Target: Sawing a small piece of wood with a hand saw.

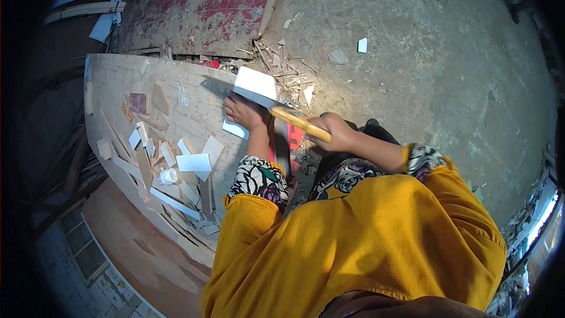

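My right hand (335, 132) is closed round the yellow handle (301, 122) of a handsaw. The grey saw blade (259, 99) slants up and left across a white board (255, 82) at the edge of the wooden worktable. Close below the blade, my left hand (244, 112) grips and presses down on the board, its fingers bent. Part of the board shows white beyond the far side of the blade. Another white part (235, 129) shows below my left wrist. How deep the blade sits in the board is hidden.
On the worktable (194, 103) lie several wood and white board offcuts (194, 163), a reddish square block (139, 103) and a clear crumpled wad (168, 176). Wood scraps (288, 70) litter the concrete floor (412, 70) beside the table. A stained red panel (200, 6) lies beyond it.
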{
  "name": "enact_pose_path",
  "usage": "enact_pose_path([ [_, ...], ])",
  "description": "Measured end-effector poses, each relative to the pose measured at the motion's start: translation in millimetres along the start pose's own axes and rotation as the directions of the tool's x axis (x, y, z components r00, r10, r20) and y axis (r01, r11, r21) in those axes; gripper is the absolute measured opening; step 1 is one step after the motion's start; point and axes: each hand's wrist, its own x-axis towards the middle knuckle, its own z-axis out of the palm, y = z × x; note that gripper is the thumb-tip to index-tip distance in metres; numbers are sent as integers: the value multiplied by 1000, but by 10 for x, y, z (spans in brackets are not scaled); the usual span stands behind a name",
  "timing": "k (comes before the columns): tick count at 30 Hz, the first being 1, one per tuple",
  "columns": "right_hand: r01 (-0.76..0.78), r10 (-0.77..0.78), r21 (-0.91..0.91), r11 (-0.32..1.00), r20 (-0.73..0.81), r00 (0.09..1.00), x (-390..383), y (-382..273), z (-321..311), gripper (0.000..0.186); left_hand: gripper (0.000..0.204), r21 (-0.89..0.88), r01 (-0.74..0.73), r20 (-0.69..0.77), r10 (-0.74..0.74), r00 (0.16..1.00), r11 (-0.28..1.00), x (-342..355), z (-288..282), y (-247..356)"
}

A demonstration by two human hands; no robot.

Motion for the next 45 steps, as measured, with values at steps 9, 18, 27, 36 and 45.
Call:
enact_pose_path([
  [9,35,-28,-88,995,86,996,-594,-68,-220,18,30,-84,15,39,-12,999,996,-172,-125,76],
  [18,-3,3,-6,1000,5,1000,-454,-94,-82,16,37,-113,58,-119,-72,990,992,-175,43,-9],
  [27,5,-5,-7,1000,19,1000,-326,-51,-212,13,82,-158,-163,243,198,950,974,-294,-410,-35],
  [36,1,-1,-6,1000,60,998,-180,40,-333,14,119,-91,-204,416,224,882,975,-241,-559,-32],
  [45,80,-77,-26,997,79,994,-88,90,-365,19,102,-105,-257,348,278,896,961,-252,-553,-26],
])
